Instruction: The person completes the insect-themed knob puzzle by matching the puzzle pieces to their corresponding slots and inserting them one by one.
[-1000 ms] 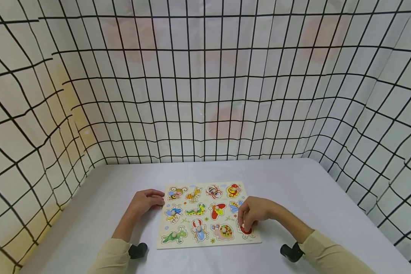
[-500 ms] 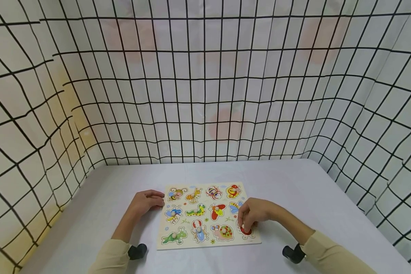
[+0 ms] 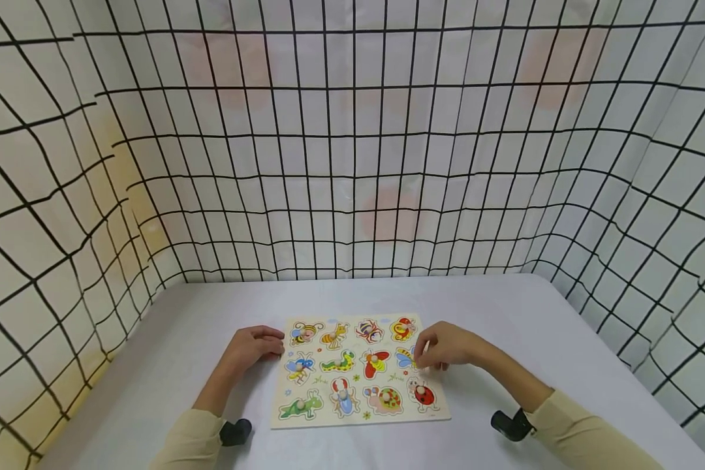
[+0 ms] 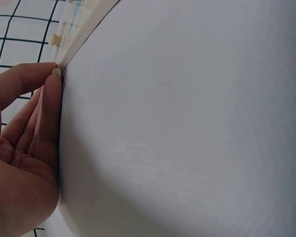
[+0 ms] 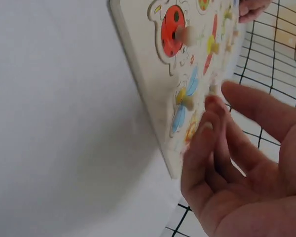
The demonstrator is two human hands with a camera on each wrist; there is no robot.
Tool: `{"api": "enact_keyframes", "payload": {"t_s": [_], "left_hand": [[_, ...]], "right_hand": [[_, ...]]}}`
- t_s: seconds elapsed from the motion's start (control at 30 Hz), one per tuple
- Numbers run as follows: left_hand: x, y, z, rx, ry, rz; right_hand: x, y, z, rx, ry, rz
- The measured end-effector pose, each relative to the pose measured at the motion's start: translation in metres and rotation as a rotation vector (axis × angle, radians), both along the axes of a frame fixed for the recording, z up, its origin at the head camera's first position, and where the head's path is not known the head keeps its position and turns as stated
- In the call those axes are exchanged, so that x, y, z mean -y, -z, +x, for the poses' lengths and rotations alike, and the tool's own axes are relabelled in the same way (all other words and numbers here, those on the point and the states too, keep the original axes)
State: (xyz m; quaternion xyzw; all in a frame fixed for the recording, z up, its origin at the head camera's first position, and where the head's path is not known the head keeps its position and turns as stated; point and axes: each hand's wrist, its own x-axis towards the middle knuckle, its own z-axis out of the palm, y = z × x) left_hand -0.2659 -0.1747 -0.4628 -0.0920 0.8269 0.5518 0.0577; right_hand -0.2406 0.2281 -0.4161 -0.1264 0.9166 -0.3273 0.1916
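Note:
A wooden peg puzzle board (image 3: pixel 438 380) with insect pieces lies flat on the white table. My left hand (image 3: pixel 250 347) rests at its left edge; in the left wrist view the thumb and a fingertip (image 4: pixel 52 91) touch the board edge (image 4: pixel 86 30). My right hand (image 3: pixel 450 344) hovers by the right side, next to the blue-winged dragonfly piece (image 3: pixel 405 357). The right wrist view shows the thumb and fingers (image 5: pixel 254 106) apart, with nothing between them, close to the dragonfly's knob (image 5: pixel 188 102). The ladybug piece (image 3: pixel 425 395) sits in its slot at the lower right.
Several other knobbed pieces sit in the board, among them a caterpillar (image 3: pixel 337 361), a beetle (image 3: pixel 344 398) and a snail (image 3: pixel 384 399). White tabletop (image 3: pixel 505 307) surrounds the board. A black-lined grid wall (image 3: pixel 352 156) closes in the back and both sides.
My right hand has let go of the ladybug piece and moved up and slightly right to beside the dragonfly piece. The left hand stays at the board's edge.

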Motion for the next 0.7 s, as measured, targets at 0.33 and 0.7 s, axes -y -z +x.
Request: {"api": "enact_keyframes", "payload": {"t_s": [0.33, 0.7], "left_hand": [[-0.002, 0.0, -0.001, -0.008, 0.008, -0.102], [0.01, -0.025, 0.01, -0.111, 0.052, -0.348]], "right_hand": [[-0.017, 0.006, -0.001, -0.34, 0.273, 0.0], [-0.037, 0.01, 0.005, -0.644, 0.27, 0.164]]}}
